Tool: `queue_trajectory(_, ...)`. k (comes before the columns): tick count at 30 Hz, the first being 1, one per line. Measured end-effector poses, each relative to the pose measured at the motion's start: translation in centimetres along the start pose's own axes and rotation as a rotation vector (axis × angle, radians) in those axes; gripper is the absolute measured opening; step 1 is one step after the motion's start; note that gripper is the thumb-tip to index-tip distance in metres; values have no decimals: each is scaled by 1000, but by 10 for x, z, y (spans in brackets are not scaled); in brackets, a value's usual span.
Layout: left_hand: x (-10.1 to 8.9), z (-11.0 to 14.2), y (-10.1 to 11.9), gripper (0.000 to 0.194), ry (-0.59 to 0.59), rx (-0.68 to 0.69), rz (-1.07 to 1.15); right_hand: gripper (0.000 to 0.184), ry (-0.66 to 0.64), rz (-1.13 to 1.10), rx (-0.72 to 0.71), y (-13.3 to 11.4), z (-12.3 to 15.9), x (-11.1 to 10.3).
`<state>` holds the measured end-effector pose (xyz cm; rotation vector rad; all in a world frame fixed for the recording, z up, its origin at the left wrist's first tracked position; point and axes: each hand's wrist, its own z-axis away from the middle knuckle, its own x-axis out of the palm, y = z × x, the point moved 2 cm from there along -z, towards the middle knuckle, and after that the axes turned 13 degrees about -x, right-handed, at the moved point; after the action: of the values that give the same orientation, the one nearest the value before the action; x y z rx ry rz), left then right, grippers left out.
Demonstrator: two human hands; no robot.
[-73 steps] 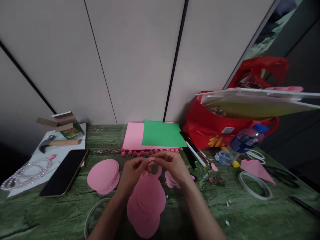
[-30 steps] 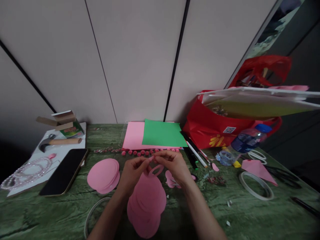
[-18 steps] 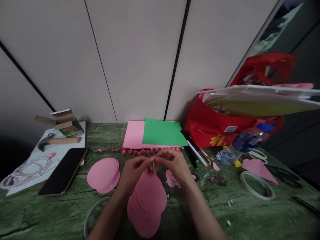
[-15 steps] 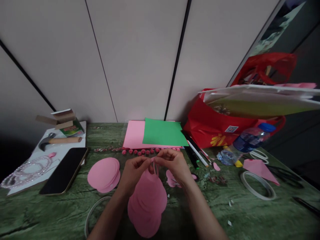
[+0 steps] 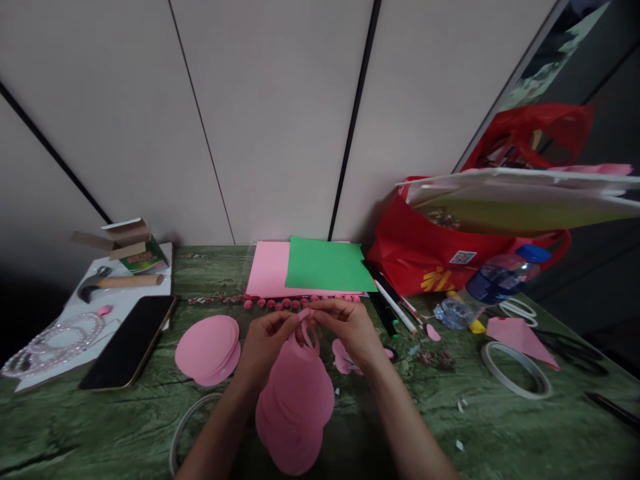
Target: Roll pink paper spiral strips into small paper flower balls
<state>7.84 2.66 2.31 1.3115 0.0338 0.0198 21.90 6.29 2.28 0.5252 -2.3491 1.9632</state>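
Observation:
Between my two hands is a looped pink paper strip [image 5: 311,339], pinched at its top. My left hand [image 5: 267,343] closes thumb and finger on its left side, and my right hand [image 5: 347,327] pinches its right side. Just below the loop, and seeming to meet it, lies a layered shape of overlapping pink paper circles [image 5: 296,407]. To the left of my left hand is a stack of loose pink paper circles [image 5: 206,347]. Small pink paper pieces [image 5: 341,357] lie beneath my right hand.
Green sheet [image 5: 327,265] and a row of pink pom-poms [image 5: 285,304] lie beyond my hands. Leftward are a phone [image 5: 131,341], a hammer [image 5: 120,281] and an opened box [image 5: 137,250]. Rightward stand a red bag [image 5: 415,247], a plastic bottle [image 5: 500,283] and a tape roll [image 5: 517,370].
The pink strip's loop has opened wider and shows more clearly between my fingers. My right fingertips have shifted slightly rightward and up; the pink circles stay put.

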Motion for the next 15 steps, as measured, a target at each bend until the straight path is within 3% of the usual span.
queue_trajectory(9, 2, 2, 2, 22, -17, -30, 30, 25, 20, -81, 50, 5, 1, 1)
queue_trajectory(15, 2, 0, -3, 18, 1, -72, 78, 23, 11, -54, 0, 6, 0, 0)
